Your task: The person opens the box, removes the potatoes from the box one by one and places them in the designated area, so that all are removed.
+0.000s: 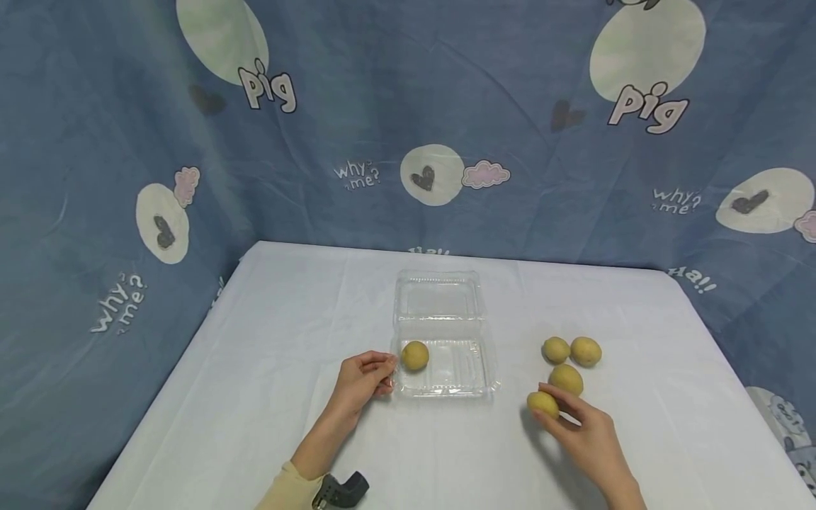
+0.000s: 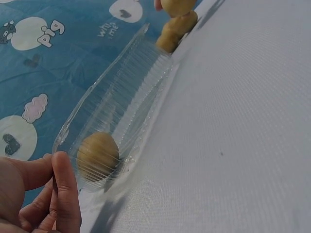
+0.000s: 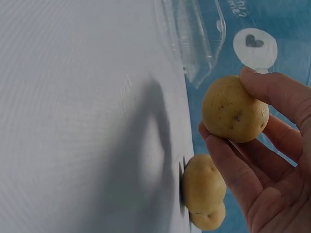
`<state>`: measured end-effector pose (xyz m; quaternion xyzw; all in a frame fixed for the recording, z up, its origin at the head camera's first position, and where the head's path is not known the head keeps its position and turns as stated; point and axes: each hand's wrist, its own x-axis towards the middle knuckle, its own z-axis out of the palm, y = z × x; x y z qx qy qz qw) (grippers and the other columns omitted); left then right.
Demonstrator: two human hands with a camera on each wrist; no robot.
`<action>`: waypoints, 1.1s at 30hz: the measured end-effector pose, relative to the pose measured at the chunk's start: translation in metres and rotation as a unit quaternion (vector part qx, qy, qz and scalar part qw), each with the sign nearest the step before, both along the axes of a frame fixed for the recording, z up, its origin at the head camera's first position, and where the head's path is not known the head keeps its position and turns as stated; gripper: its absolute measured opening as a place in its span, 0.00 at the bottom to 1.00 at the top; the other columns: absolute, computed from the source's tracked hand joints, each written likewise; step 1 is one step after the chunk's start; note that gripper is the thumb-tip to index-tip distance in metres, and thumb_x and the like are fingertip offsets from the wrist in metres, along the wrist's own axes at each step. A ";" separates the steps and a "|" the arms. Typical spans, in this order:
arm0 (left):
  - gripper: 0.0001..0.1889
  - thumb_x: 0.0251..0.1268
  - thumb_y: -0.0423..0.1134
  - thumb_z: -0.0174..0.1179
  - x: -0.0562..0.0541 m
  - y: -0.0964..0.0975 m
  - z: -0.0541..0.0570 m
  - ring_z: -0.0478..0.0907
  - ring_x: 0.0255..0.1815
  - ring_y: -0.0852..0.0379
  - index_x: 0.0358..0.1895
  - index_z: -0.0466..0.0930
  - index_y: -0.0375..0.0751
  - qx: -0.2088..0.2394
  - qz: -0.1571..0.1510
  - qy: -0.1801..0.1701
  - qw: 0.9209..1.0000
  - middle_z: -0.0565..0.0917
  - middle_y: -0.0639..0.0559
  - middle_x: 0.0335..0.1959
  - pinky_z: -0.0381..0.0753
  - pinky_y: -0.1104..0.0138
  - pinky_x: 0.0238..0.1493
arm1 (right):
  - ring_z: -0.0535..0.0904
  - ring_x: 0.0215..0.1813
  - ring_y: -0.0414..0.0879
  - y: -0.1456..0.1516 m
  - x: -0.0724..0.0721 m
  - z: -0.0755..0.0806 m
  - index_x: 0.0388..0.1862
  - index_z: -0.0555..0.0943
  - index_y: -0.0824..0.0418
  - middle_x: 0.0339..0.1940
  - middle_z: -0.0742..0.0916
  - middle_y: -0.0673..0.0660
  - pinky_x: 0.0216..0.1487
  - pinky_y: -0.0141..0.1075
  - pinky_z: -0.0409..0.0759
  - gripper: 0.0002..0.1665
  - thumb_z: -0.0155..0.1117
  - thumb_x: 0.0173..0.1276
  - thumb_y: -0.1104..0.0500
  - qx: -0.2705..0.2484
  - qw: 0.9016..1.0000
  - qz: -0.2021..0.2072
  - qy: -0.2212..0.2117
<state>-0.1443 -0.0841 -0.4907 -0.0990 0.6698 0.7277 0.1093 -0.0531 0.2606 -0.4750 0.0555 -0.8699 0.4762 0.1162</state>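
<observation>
A clear plastic clamshell container (image 1: 452, 368) lies open on the white table, its lid (image 1: 438, 296) folded back toward the far side. One small yellow potato (image 1: 415, 356) sits at the left end of its base. My left hand (image 1: 365, 382) pinches the container's left rim between thumb and fingers, as the left wrist view also shows. My right hand (image 1: 586, 432) grips another potato (image 3: 235, 109) between thumb and fingertips, held above the table and casting a shadow. Just beyond it, three more potatoes (image 1: 566, 380) lie grouped on the cloth.
The white cloth (image 1: 306, 304) covers the whole table. A blue printed curtain (image 1: 357, 92) hangs behind and at both sides. A dark wrist strap (image 1: 343, 490) is on the left wrist below a light sleeve (image 1: 290, 489).
</observation>
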 end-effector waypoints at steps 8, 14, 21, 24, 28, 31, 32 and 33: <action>0.12 0.64 0.33 0.66 0.000 0.000 0.001 0.76 0.23 0.61 0.45 0.80 0.28 0.001 0.011 0.000 1.000 0.81 0.48 0.27 0.82 0.72 0.23 | 0.80 0.51 0.36 0.005 0.001 -0.002 0.54 0.82 0.65 0.54 0.84 0.62 0.44 0.27 0.82 0.24 0.75 0.57 0.66 0.002 1.000 -0.014 -0.013; 0.11 0.64 0.33 0.66 -0.001 0.000 0.001 0.77 0.23 0.60 0.44 0.80 0.28 -0.006 0.012 -0.001 1.000 0.81 0.48 0.27 0.82 0.72 0.23 | 0.79 0.50 0.32 0.008 0.003 -0.003 0.55 0.82 0.64 0.55 0.84 0.60 0.45 0.26 0.82 0.24 0.75 0.59 0.62 0.022 0.999 -0.031 -0.036; 0.10 0.64 0.33 0.66 0.000 0.001 0.001 0.76 0.22 0.59 0.42 0.80 0.29 -0.013 0.011 -0.004 1.000 0.81 0.47 0.27 0.82 0.72 0.23 | 0.77 0.49 0.27 0.013 0.005 -0.001 0.54 0.82 0.64 0.52 0.85 0.61 0.44 0.24 0.81 0.24 0.75 0.59 0.62 0.021 0.998 -0.048 -0.028; 0.10 0.64 0.33 0.65 0.001 0.000 0.001 0.77 0.23 0.59 0.43 0.80 0.28 -0.015 0.005 0.001 1.000 0.81 0.46 0.28 0.82 0.72 0.23 | 0.76 0.49 0.27 0.015 0.006 0.000 0.54 0.82 0.64 0.51 0.85 0.62 0.44 0.23 0.81 0.24 0.75 0.59 0.61 0.025 0.998 -0.054 -0.031; 0.11 0.64 0.33 0.65 0.001 -0.001 0.002 0.77 0.23 0.60 0.44 0.80 0.28 -0.014 -0.001 0.011 1.000 0.81 0.46 0.29 0.83 0.72 0.24 | 0.76 0.49 0.26 0.017 0.007 0.001 0.55 0.81 0.65 0.51 0.85 0.62 0.45 0.24 0.81 0.24 0.75 0.60 0.61 0.026 0.997 -0.059 -0.038; 0.12 0.64 0.33 0.65 0.002 -0.001 0.001 0.77 0.23 0.60 0.44 0.79 0.27 -0.011 -0.004 0.011 1.000 0.81 0.46 0.29 0.82 0.72 0.24 | 0.75 0.48 0.23 0.019 0.007 0.000 0.55 0.81 0.65 0.52 0.85 0.63 0.45 0.24 0.81 0.25 0.75 0.60 0.60 0.029 0.996 -0.064 -0.047; 0.12 0.64 0.33 0.65 0.002 -0.001 0.001 0.77 0.23 0.60 0.44 0.79 0.27 -0.010 -0.004 0.010 1.000 0.81 0.46 0.29 0.82 0.72 0.24 | 0.74 0.48 0.23 0.020 0.008 0.000 0.55 0.81 0.65 0.52 0.85 0.63 0.44 0.23 0.81 0.25 0.75 0.60 0.60 0.032 0.996 -0.067 -0.050; 0.12 0.64 0.33 0.65 0.002 -0.001 0.000 0.77 0.23 0.60 0.44 0.79 0.27 -0.009 -0.004 0.009 1.000 0.81 0.46 0.28 0.82 0.72 0.24 | 0.73 0.48 0.22 0.020 0.008 0.000 0.55 0.81 0.65 0.52 0.85 0.63 0.44 0.23 0.81 0.25 0.75 0.60 0.59 0.034 0.996 -0.070 -0.053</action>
